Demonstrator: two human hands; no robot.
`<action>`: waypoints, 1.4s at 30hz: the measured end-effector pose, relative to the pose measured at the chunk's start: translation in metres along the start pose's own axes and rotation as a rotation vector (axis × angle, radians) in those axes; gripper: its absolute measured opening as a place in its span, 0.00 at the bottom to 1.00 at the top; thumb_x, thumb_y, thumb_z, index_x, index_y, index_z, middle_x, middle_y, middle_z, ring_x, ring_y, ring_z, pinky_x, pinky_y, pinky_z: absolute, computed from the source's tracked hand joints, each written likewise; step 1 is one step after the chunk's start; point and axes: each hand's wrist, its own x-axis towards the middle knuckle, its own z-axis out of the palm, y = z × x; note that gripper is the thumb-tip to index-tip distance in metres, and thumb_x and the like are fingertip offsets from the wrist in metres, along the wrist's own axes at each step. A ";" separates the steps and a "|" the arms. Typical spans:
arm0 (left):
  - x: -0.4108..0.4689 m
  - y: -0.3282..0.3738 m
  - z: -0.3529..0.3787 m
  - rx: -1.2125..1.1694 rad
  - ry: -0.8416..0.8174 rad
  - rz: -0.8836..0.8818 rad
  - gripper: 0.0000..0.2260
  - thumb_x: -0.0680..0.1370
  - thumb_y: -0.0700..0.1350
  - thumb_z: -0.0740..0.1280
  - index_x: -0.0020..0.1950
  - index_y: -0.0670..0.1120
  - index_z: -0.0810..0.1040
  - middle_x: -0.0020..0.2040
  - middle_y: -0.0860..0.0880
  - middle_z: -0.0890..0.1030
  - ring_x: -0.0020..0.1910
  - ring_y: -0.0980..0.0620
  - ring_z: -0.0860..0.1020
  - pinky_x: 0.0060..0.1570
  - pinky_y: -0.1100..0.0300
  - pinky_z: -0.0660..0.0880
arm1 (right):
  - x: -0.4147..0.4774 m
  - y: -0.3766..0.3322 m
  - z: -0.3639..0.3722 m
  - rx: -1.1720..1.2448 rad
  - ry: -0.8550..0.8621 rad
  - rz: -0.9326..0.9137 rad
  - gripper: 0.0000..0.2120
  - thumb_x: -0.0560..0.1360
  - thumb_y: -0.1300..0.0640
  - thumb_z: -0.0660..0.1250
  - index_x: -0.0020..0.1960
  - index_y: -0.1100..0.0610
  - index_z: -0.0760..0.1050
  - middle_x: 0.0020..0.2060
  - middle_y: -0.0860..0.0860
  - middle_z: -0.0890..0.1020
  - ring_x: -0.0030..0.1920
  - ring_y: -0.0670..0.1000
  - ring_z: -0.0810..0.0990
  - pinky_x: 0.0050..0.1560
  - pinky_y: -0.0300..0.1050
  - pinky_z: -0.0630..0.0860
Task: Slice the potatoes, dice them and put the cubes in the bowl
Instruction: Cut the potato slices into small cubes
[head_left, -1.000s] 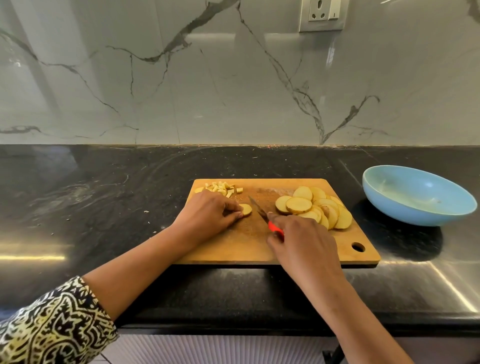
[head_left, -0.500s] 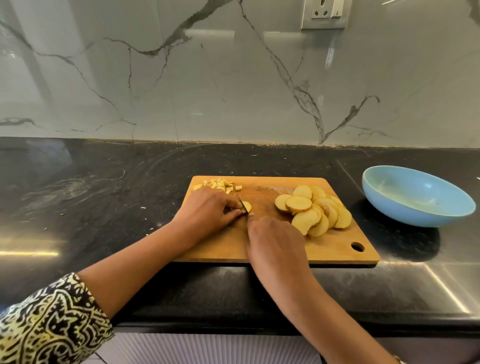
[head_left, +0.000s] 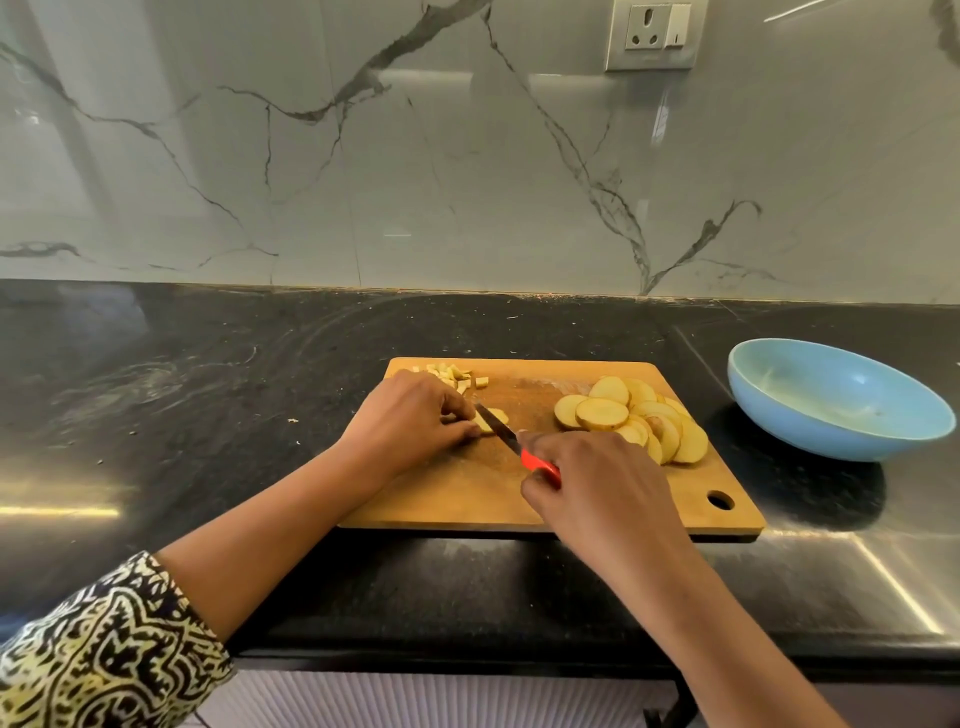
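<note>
Your left hand (head_left: 410, 415) is pinching a potato slice (head_left: 493, 419) on the board (head_left: 467, 493), half hiding it; your right hand (head_left: 597, 488) is gripping the knife (head_left: 501, 428), its red handle mostly covered.

Bright, soft, even light. Glossy black surface (head_left: 208, 395) carries white glare streaks at far left and lower right. Marble wall (head_left: 467, 182) shows pale blurred reflections. Bowl (head_left: 831, 405) casts a soft dark shadow camera-side. Wide-angle bowing at edges; sleeve (head_left: 104, 649) slightly soft.
</note>
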 end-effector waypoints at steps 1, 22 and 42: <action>0.000 0.000 0.001 0.003 0.004 0.006 0.12 0.74 0.53 0.70 0.54 0.51 0.83 0.50 0.53 0.84 0.40 0.61 0.74 0.36 0.74 0.66 | 0.000 -0.001 0.001 -0.006 -0.003 -0.008 0.20 0.79 0.48 0.61 0.70 0.43 0.68 0.50 0.41 0.81 0.42 0.43 0.76 0.41 0.37 0.75; 0.002 -0.004 -0.004 0.208 0.070 -0.044 0.15 0.77 0.56 0.66 0.63 0.56 0.77 0.58 0.47 0.78 0.55 0.52 0.75 0.55 0.58 0.70 | -0.006 0.031 -0.012 0.094 -0.009 0.028 0.20 0.78 0.48 0.63 0.69 0.42 0.69 0.31 0.37 0.70 0.29 0.41 0.70 0.29 0.32 0.62; 0.022 -0.022 0.008 0.272 0.054 0.110 0.12 0.77 0.58 0.64 0.56 0.55 0.77 0.64 0.56 0.74 0.66 0.54 0.67 0.61 0.53 0.62 | -0.003 0.042 0.010 0.174 0.245 0.031 0.21 0.76 0.54 0.67 0.68 0.49 0.73 0.43 0.46 0.83 0.30 0.38 0.67 0.31 0.30 0.58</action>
